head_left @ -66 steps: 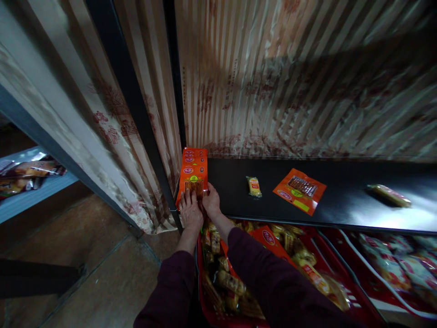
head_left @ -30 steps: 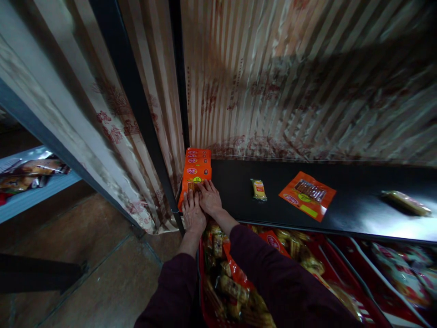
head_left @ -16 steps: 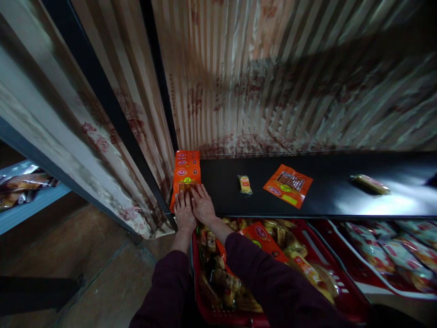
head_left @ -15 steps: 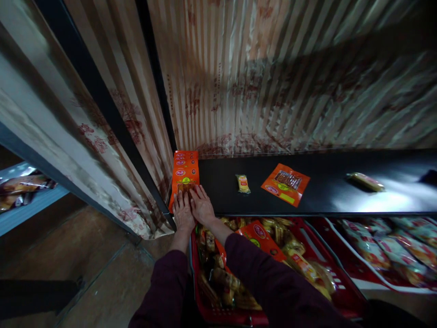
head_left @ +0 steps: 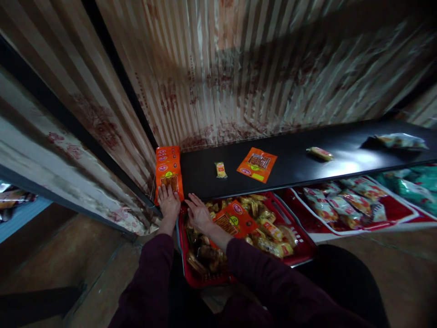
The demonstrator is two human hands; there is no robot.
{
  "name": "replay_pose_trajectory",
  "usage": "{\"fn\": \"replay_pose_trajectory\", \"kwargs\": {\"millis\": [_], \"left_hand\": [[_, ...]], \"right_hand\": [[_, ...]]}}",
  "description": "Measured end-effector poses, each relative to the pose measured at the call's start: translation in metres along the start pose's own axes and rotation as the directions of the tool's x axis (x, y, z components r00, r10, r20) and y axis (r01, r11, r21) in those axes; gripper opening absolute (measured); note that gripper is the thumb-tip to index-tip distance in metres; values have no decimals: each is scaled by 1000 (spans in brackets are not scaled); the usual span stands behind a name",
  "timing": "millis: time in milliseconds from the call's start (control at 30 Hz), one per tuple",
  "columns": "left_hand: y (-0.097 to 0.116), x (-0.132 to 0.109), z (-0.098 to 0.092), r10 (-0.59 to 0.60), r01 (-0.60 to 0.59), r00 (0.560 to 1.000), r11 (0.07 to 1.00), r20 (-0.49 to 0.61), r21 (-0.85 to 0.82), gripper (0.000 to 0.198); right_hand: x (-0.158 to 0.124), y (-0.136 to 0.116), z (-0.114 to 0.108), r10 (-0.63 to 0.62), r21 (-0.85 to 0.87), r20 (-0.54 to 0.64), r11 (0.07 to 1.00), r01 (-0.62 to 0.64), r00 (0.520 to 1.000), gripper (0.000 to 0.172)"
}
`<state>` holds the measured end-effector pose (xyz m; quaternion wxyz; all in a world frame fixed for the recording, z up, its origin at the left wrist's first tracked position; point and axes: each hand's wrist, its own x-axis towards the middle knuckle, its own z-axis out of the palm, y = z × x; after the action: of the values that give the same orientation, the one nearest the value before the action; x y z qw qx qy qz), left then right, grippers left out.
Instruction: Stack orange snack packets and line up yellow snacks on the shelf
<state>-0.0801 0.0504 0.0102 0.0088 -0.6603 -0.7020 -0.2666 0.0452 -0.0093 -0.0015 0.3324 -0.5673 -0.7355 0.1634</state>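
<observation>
A row of overlapping orange snack packets [head_left: 167,168] lies at the left end of the black shelf [head_left: 307,168]. My left hand [head_left: 169,205] rests flat on the nearest packet's lower edge, fingers stretched out. My right hand [head_left: 198,213] hovers open above the red basket [head_left: 300,255], just off the shelf's front edge and holding nothing. The basket is full of wrapped snacks, with one orange packet [head_left: 234,221] lying on top beside my right hand.
On the shelf lie a small yellow snack [head_left: 221,169], a loose orange packet [head_left: 256,164], a yellow bar [head_left: 319,153] and a pale bag [head_left: 401,140]. Red trays of packaged snacks [head_left: 344,205] sit below the shelf at right. A striped curtain [head_left: 239,68] hangs behind.
My right hand has come off the orange packets and back over the basket. My left hand stays on them. The view has swung right, showing more shelf and the lower trays.
</observation>
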Motion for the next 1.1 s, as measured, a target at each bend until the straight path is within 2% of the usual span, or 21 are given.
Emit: {"fn": "replay_pose_trajectory", "kwargs": {"millis": [100,167,300,333,400,500,567,633,733,800,933,1033,1100], "left_hand": [[9,-2,-4,48,-51,997,997,-53,-62,45],[18,-9,-5,122,-132,989,982,-82,-134,42],[36,-37,-1,302,-311,950,897,-79,-313,39],[40,-46,1,326,-325,944,880,-57,-347,38],[47,-65,5,296,-273,955,888,6,-371,37],[58,-90,12,266,-182,943,915,199,-359,35],[65,-102,19,264,-141,899,929,348,-341,35],[72,-113,28,250,-104,851,942,461,-319,37],[82,-124,44,263,-113,783,951,564,-288,43],[87,-130,52,259,-139,751,961,607,-239,47],[95,-136,57,257,-216,749,966,611,-141,49],[101,-136,55,260,-267,760,960,595,-78,42],[102,-137,55,220,-258,760,966,612,-27,39]], "right_hand": [[-8,4,-4,21,6,14,1000,-21,1000,46],[-12,6,-7,22,0,12,1000,-22,1000,45],[-21,10,-11,24,40,15,999,-24,1000,49],[-25,12,-12,35,57,16,998,-36,999,50],[-36,19,-14,79,90,13,993,-80,997,51],[-58,31,-18,210,135,-11,969,-207,978,48],[-73,39,-21,337,161,-33,931,-328,941,43],[-86,45,-25,476,182,-41,868,-462,878,39],[-104,50,-33,652,244,-1,735,-632,758,37],[-114,52,-39,721,290,47,652,-700,691,38],[-127,55,-54,783,236,113,578,-781,612,38],[-131,58,-61,801,193,133,557,-808,584,36],[-133,59,-63,801,185,150,554,-812,580,33]]}}
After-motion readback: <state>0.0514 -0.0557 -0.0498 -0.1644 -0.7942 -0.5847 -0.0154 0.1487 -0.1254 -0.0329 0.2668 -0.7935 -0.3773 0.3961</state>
